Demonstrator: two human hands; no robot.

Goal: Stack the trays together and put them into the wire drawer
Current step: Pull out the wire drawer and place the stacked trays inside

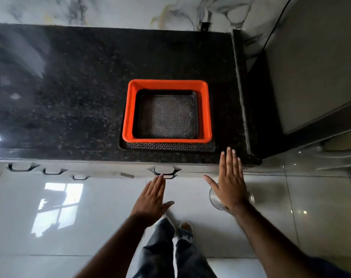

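Observation:
An orange tray (167, 84) sits on a larger dark patterned tray (166, 146) near the front edge of the black granite counter (70, 97). A smaller dark patterned tray (166, 115) lies nested inside the orange one. My left hand (150, 199) hovers flat and empty below the counter edge, its fingertips close to a black drawer handle (164, 171). My right hand (229, 181) is spread flat and empty, fingertips over the counter's front edge just right of the trays. No wire drawer shows.
Several more black handles (22, 167) run along the cabinet front to the left. A clear glass bowl (215, 199) stands on the glossy floor under my right hand. A grey appliance (311, 67) fills the right side. My legs and feet are below.

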